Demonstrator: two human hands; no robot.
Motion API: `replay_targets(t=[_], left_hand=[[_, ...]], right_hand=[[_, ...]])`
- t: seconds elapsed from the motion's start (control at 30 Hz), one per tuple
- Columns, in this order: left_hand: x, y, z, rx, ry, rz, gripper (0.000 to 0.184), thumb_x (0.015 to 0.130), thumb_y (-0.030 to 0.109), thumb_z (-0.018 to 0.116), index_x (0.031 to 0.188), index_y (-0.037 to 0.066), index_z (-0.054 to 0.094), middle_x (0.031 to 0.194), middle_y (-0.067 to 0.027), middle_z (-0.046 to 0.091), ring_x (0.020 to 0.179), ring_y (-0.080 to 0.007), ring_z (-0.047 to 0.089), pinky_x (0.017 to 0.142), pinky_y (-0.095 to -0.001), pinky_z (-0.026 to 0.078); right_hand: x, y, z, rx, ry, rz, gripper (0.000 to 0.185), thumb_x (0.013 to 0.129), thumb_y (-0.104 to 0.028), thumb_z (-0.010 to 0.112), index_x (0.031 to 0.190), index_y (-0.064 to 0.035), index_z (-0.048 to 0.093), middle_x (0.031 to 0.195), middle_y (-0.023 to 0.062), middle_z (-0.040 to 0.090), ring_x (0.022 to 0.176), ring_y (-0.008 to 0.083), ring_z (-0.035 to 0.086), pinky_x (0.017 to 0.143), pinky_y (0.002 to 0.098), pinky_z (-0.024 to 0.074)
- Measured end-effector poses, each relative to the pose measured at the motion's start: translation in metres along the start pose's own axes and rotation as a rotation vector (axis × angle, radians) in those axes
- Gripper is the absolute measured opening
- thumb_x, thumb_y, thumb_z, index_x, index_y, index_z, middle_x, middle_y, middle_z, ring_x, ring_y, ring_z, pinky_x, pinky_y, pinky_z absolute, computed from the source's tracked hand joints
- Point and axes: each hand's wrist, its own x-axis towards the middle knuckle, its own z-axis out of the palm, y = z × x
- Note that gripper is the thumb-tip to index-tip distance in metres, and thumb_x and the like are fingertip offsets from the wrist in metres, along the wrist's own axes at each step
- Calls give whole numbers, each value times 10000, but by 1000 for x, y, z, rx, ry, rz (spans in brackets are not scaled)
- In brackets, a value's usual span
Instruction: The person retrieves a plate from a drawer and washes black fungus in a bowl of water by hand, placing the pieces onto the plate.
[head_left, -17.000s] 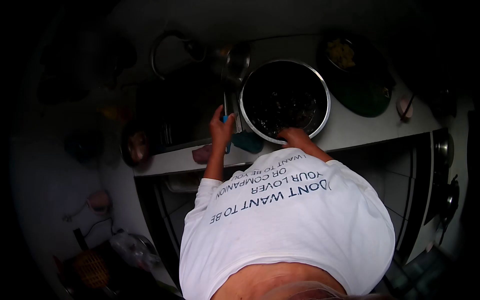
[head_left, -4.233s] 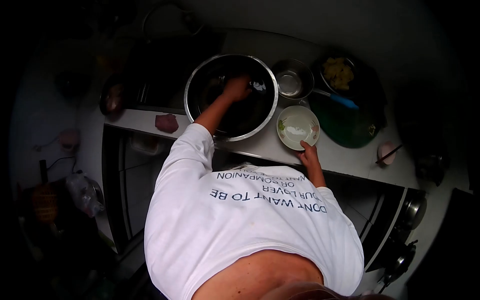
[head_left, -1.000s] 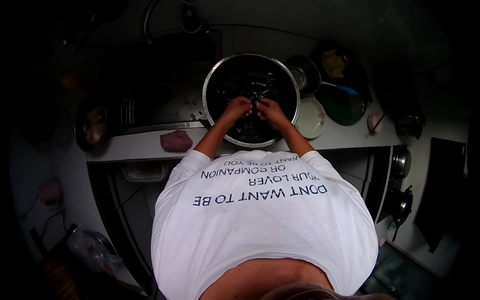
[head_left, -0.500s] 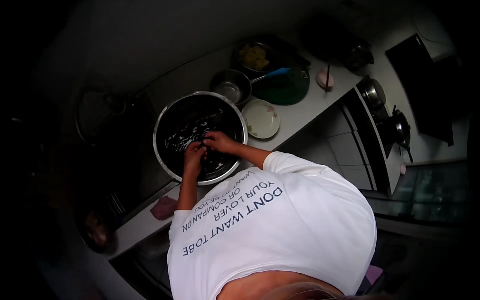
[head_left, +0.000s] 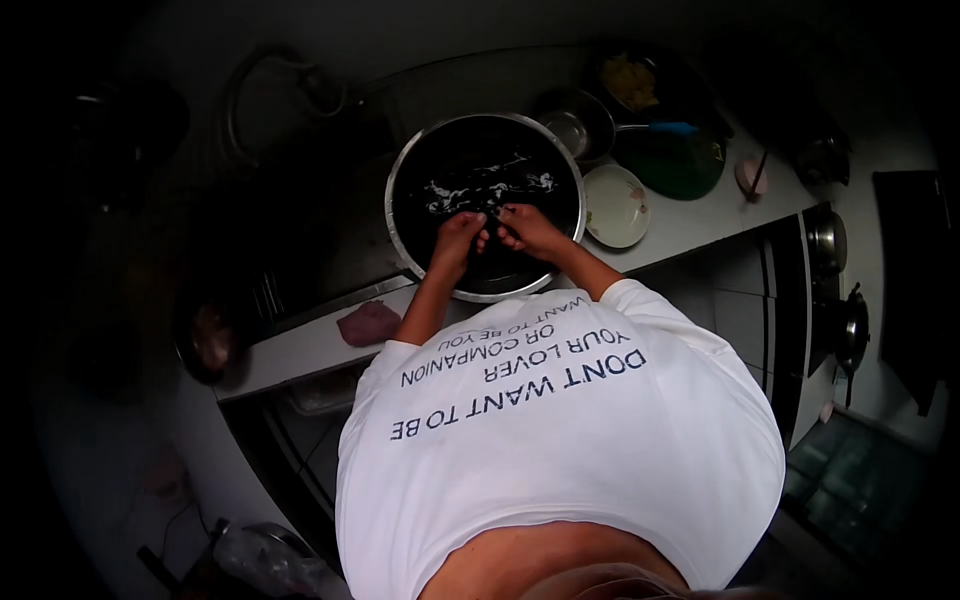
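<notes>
A large round metal basin [head_left: 402, 237] stands on the counter, its inside dark, with white glints that look like light on something wet. My left hand [head_left: 460, 238] is over the near half of the basin, fingers curled in and thumb pressed to them. Close beside it, my right hand [head_left: 530, 232] has its fingers bent in the same pinching way. The fingertips of both hands nearly meet. Whatever they hold is too dark to make out.
Right of the basin are a white floral plate [head_left: 617, 207], a saucepan [head_left: 572, 130] with a blue handle, a green cutting board [head_left: 680, 175] and a dish of yellow food pieces [head_left: 628, 82]. A reddish cloth [head_left: 369, 323] lies at the counter's left edge.
The view has shifted, so the basin and counter appear farther right and higher. My hands are slightly farther apart, both still over the basin with fingers bent.
</notes>
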Motion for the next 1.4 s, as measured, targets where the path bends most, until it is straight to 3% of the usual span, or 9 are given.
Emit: replay_targets(t=[0.37,0.53,0.63,0.77,0.8,0.9,1.13,1.33,1.4], left_hand=[[-2,-1,0,8,8,66,102,779,46,558,866,0,531,689,-41,548,575,-96,498,498,-218,397],[-4,-3,2,118,19,63,73,791,62,549,845,17,530,682,-47,548,568,-96,495,491,-204,384],[-4,-7,5,-115,-40,40,76,825,111,521,826,36,526,696,-49,553,611,-106,502,531,-217,391],[-18,4,5,-571,-50,10,246,871,222,447,965,14,541,895,-115,582,847,-195,548,731,-296,436],[-13,-1,-5,-659,-142,8,276,842,140,419,1060,-2,512,1029,-169,554,995,-267,528,837,-349,436],[-22,8,2,-643,-170,106,339,775,46,399,1098,-13,482,1103,-202,518,1082,-322,482,904,-400,413],[-29,13,19,-468,-97,140,453,745,-120,331,1185,-22,374,1172,-224,452,1114,-339,459,931,-402,418],[-27,12,27,-161,-19,178,433,800,-71,376,1227,-23,321,1162,-194,460,1054,-272,507,861,-363,472],[-26,15,26,-19,-2,219,447,797,-68,387,1237,-25,316,1162,-187,465,1038,-252,514,845,-346,482]], right_hand=[[0,-6,1,42,38,73,278,923,-315,365,955,-65,483,692,16,506,508,64,414,399,164,272],[-14,-16,15,-318,-26,-58,224,913,-230,398,1031,-66,496,757,-10,541,589,47,467,470,152,320],[-19,-20,18,-353,10,-94,203,886,-130,412,1052,-57,503,781,-6,548,618,48,486,492,152,343],[-25,-22,16,-260,127,-154,273,830,-17,374,1069,-35,505,802,25,542,634,57,507,479,178,367],[-26,-22,17,-172,181,-144,250,780,37,359,950,-37,527,785,34,519,616,81,486,483,184,354],[-14,-1,-11,11,131,-175,184,747,62,359,796,-47,499,748,38,491,583,103,446,467,196,327],[-34,-19,7,210,54,-49,69,780,-45,441,720,-75,458,652,16,449,544,99,411,429,193,288],[-26,-14,12,-209,242,-149,177,813,-213,583,785,-60,497,679,-3,514,561,79,474,484,209,373],[-23,-12,22,-408,279,-387,187,786,-197,620,833,-44,525,718,16,554,594,85,512,539,226,414]])
